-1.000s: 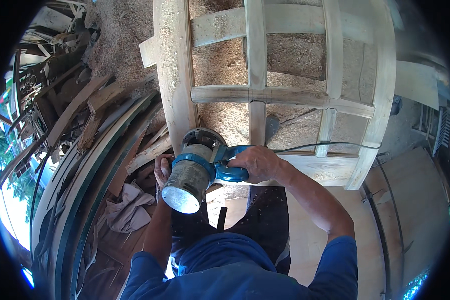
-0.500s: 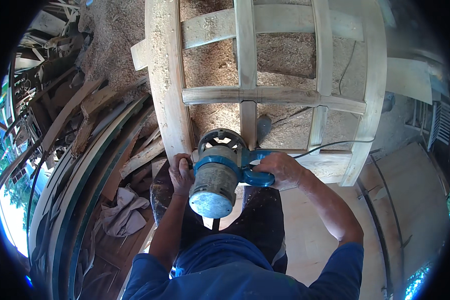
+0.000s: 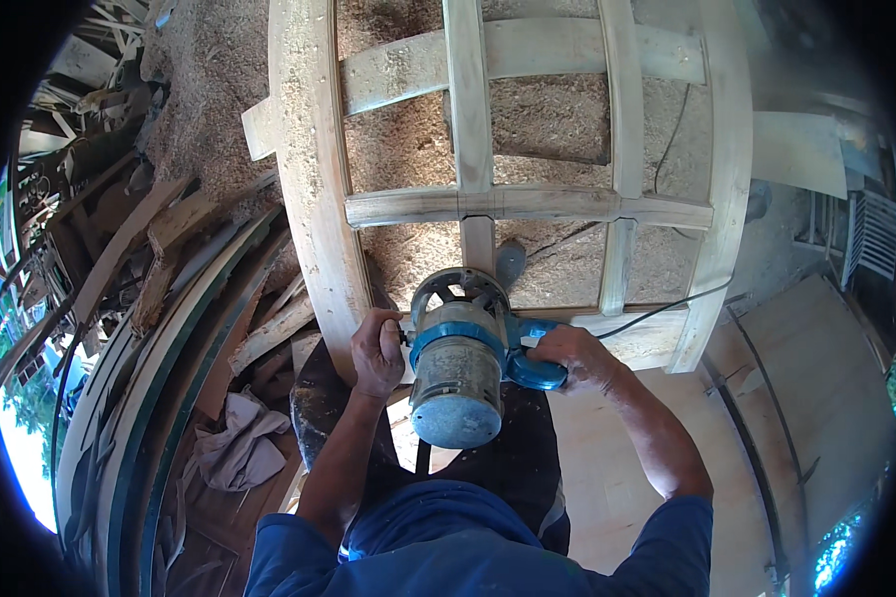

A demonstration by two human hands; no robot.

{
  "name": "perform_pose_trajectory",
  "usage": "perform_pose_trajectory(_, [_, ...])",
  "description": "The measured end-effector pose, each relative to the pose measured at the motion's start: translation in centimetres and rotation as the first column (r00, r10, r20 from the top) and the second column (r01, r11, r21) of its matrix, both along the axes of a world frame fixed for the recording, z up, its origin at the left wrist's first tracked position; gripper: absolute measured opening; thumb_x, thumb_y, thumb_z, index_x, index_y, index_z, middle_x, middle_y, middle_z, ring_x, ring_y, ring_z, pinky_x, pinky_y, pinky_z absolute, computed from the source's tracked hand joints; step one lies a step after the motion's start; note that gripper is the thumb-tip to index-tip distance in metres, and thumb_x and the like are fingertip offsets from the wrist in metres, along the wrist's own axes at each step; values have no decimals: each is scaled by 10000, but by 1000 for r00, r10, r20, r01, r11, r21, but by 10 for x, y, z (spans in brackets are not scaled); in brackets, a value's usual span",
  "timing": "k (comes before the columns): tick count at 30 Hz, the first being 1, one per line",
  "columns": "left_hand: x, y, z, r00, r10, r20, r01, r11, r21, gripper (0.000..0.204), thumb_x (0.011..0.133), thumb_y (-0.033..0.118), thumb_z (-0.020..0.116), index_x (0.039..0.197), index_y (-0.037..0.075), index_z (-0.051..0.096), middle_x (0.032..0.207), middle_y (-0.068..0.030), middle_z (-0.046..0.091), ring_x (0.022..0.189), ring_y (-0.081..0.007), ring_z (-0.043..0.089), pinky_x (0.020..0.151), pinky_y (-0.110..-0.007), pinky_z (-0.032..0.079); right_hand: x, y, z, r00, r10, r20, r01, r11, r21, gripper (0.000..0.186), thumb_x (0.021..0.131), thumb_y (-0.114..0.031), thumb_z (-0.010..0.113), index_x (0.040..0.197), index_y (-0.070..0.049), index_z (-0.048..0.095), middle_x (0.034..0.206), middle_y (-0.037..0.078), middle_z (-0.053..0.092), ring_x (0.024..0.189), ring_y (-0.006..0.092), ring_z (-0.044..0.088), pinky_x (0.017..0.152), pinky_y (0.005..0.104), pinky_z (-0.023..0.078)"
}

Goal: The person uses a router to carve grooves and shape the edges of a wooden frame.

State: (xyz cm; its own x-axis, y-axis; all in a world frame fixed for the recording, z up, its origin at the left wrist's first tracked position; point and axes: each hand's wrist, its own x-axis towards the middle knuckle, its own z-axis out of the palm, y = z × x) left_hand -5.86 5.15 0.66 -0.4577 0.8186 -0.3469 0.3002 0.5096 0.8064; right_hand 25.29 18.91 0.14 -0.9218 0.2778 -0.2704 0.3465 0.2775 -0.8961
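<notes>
r hand (image 3: pixel 579 356) fingers clamped on router (image 3: pixel 458 373); l hand (image 3: pixel 376 353) fingers curled at its side, can't tell grip; wd frame (image 3: pixel 309 149) nearby.

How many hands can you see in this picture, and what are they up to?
2. The left hand is at the left side of the power tool; the right hand is on its blue handle. No other hands show.
</notes>
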Motion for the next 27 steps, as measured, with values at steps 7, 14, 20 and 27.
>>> perform_pose_trajectory(7, [-4,15,-1,1000,-10,-17,10,1000,10,266,1001,198,462,888,0,598,689,-125,569,592,-199,565,565,-342,449,-1,5,-2,999,-46,-17,46,999,13,536,524,-123,858,1029,-167,686,845,37,667,813,275,662,728,399,525])
perform_pose_trajectory(14, [-3,33,-5,999,37,0,-37,999,-3,256,989,177,460,885,-5,607,666,-120,560,580,-197,565,565,-337,452,3,25,-5,999,-45,-15,45,999,-28,558,506,-114,857,1037,-164,693,862,58,682,824,296,670,722,410,528])
perform_pose_trajectory(20, [-32,37,-9,992,124,-20,-125,990,-63,188,974,157,531,980,0,634,747,-132,641,687,-221,625,650,-375,500,-32,36,-14,984,-92,-155,96,995,19,483,542,-123,836,1004,-142,697,851,89,681,786,316,665,695,405,532])
perform_pose_trajectory(27, [-35,95,-13,993,-81,-90,91,989,118,161,922,166,496,873,17,533,765,-195,568,744,-403,604,702,-492,480,-5,38,-25,964,-246,-101,254,964,79,471,509,-54,746,962,-35,618,819,98,599,804,262,622,691,383,507])
